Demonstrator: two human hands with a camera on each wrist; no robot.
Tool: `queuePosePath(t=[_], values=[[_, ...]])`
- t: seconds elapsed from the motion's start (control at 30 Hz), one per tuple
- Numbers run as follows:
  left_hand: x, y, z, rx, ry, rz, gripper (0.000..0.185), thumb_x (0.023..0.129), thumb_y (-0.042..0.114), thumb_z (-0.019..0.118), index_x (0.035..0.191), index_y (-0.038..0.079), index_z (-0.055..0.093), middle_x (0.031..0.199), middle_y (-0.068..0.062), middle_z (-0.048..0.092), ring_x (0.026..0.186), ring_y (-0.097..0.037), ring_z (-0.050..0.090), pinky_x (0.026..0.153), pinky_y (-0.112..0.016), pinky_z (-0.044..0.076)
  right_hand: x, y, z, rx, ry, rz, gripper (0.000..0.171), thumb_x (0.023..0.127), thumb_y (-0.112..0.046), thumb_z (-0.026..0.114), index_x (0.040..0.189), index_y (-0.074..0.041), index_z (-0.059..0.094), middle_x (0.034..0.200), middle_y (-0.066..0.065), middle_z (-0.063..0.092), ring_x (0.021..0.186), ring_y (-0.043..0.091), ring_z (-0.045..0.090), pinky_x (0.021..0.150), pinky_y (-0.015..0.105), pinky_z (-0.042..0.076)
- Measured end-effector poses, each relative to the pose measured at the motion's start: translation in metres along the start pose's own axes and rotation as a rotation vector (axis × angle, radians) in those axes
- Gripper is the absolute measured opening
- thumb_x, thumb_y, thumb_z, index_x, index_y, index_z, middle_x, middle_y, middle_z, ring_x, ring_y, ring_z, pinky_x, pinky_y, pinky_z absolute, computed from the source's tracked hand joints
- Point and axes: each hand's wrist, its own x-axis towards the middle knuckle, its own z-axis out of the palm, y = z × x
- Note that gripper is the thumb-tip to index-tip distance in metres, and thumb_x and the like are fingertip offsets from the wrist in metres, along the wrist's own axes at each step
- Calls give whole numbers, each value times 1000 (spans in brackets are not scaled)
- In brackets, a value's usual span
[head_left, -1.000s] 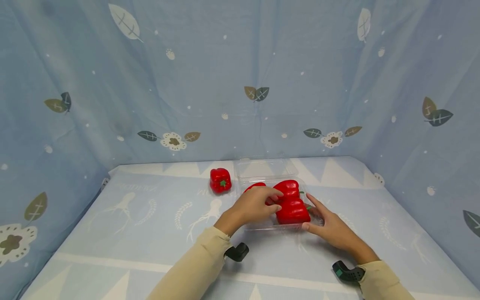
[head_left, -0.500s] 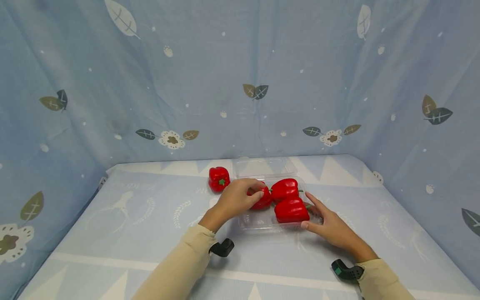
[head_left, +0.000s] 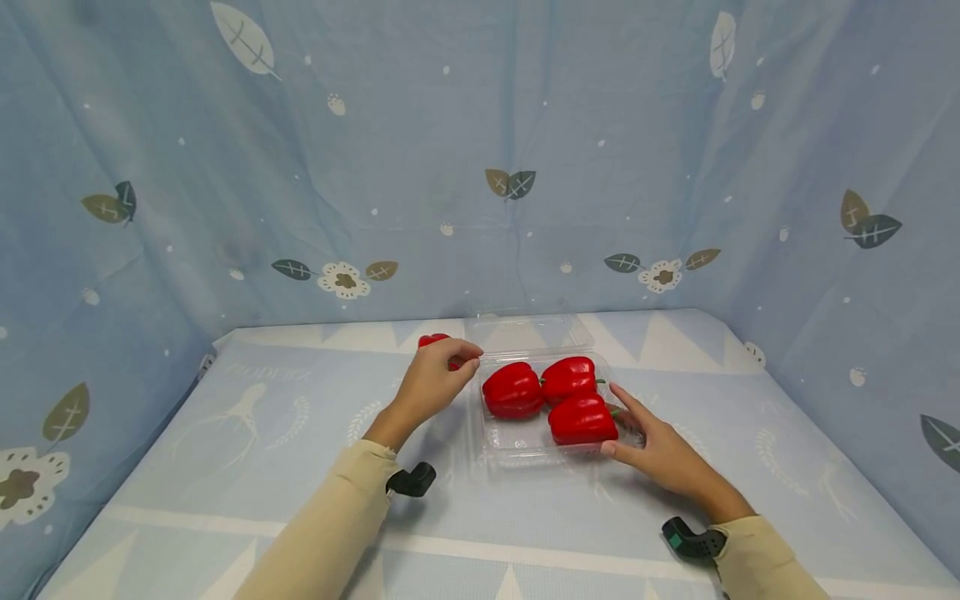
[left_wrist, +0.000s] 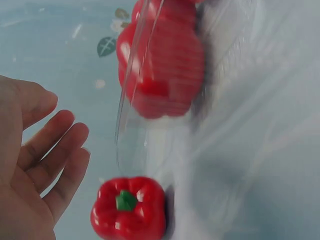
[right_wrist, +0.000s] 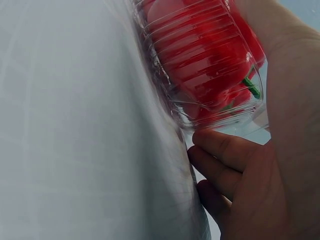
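Observation:
A clear plastic clamshell container (head_left: 498, 448) holds three red bell peppers: one at left (head_left: 513, 390), one at the back (head_left: 570, 379) and one in front (head_left: 583, 419). My left hand (head_left: 426, 385) is left of the container, over a loose red bell pepper (head_left: 433, 339) that it mostly hides in the head view. In the left wrist view this loose pepper (left_wrist: 129, 207) shows its green stem, apart from the loosely bent, empty fingers. My right hand (head_left: 663, 450) touches the container's right end, thumb by the front corner, other fingers extended along the side.
The container's clear lid (head_left: 528, 333) lies folded back behind it, near the blue curtain (head_left: 450, 167). A patterned pale-blue cloth (head_left: 247, 467) covers the table. Both wrists wear dark bands.
My left hand has moved left from above the peppers in the container, uncovering the left one, and now hides the loose pepper. My right hand has stayed at the container.

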Motion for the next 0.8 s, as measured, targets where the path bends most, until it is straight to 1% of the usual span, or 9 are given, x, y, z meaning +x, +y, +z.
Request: queuePosePath(t=[0.17,0.27,0.37,0.47,0.6,0.73,0.8], values=[[1,-12,-4,16,57,-16,16,88,13,65,103,10,72,98,0,65,86,-12,61,79,-30,55,0,0,-1,9,0,-3,88,82,-51,68,152,-35,17,140,21,46,129,40,43,95,71,30],[0,-18,-5,38,95,-34,17,88,13,64,103,12,71,102,-2,62,90,-15,61,81,-31,54,0,0,0,20,0,-17,88,82,-50,69,152,-34,17,140,21,46,129,39,43,96,70,30],[0,-24,-7,63,116,-50,17,88,13,63,103,14,71,104,-2,61,95,-17,59,84,-34,53,0,0,0,28,0,-33,88,82,-50,69,152,-33,18,140,19,46,129,38,43,97,69,30],[1,-29,-9,66,125,-58,17,88,13,64,104,11,71,105,-3,61,98,-20,59,86,-37,52,0,0,1,30,2,-38,89,82,-50,69,152,-32,18,140,18,47,129,36,44,98,68,29],[3,-35,-12,55,122,-78,17,87,12,63,102,9,71,104,-5,62,97,-22,58,86,-39,52,1,0,1,23,5,-33,88,81,-51,69,152,-34,18,140,17,48,129,36,44,98,69,29],[5,-40,-12,59,134,-84,17,86,10,64,101,8,71,102,-7,62,98,-23,57,85,-41,52,0,0,0,19,2,-24,88,81,-52,69,151,-36,18,140,16,48,129,36,43,97,70,28],[5,-42,-11,66,143,-91,19,85,10,65,102,7,71,105,-9,61,100,-25,56,86,-42,51,0,0,-1,17,1,-23,89,81,-52,69,151,-35,18,140,16,48,129,36,43,97,70,28]])
